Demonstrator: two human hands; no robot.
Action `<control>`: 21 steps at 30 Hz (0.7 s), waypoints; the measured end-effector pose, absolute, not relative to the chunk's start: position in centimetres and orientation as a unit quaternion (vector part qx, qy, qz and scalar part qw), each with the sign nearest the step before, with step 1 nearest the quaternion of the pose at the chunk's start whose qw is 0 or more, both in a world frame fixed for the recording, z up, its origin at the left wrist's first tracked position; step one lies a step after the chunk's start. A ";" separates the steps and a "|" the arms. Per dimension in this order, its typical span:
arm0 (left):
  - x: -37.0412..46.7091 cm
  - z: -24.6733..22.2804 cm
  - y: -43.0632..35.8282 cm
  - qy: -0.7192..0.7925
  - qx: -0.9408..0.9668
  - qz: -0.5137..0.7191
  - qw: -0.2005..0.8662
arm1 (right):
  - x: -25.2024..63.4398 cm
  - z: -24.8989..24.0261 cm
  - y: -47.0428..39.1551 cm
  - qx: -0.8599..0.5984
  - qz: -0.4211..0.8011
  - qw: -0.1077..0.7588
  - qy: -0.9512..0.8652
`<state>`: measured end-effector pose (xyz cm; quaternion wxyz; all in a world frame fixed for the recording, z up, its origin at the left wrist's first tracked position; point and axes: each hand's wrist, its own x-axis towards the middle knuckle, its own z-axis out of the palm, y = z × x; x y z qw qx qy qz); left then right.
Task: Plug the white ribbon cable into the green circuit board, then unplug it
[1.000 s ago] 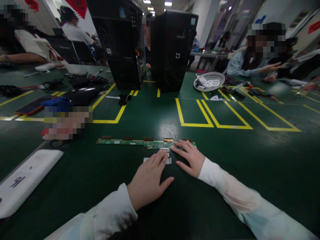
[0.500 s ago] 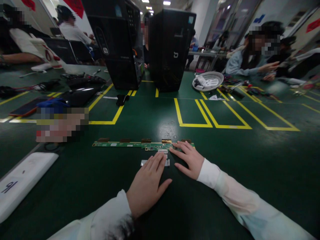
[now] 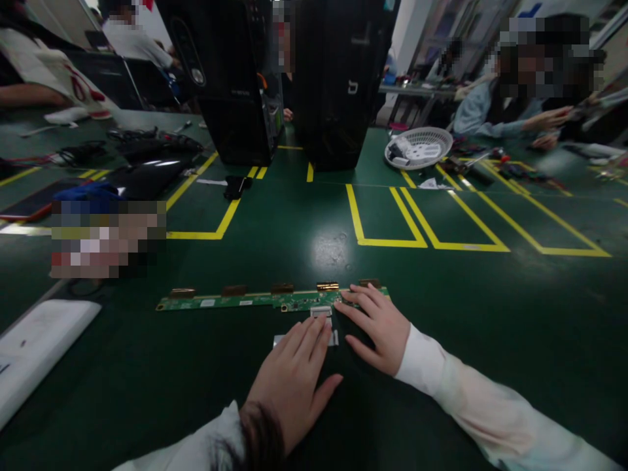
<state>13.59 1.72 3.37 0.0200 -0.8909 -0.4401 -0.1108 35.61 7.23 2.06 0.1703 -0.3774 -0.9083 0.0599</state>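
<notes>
A long, narrow green circuit board [image 3: 255, 301] lies flat on the table in front of me, with copper-coloured tabs along its far edge. A white connector with a short flat ribbon cable [image 3: 321, 313] sits at its near edge. My left hand [image 3: 294, 373] rests palm down over the cable, fingertips at the connector, thumb apart, hiding most of the cable. Spread fingers of my right hand [image 3: 375, 324] lie on the right end of the board and cover part of it. Neither hand grips anything.
Two black computer towers [image 3: 230, 91] stand behind the board. A white basket [image 3: 426, 149] with parts is back right, near a co-worker [image 3: 510, 111]. On the left are a white case [image 3: 44, 347], a blue cloth-like item [image 3: 91, 197] and cables. Yellow tape [image 3: 392, 243] marks the dark green table.
The view has tilted down and come slightly closer, so the board and hands appear lower and larger. Both hands keep nearly the same place on the board and cable.
</notes>
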 end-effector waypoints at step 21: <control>13.6 3.3 1.9 -0.449 -0.887 -0.107 -0.005 | 35.8 1.9 7.3 -0.375 0.057 0.162 -0.911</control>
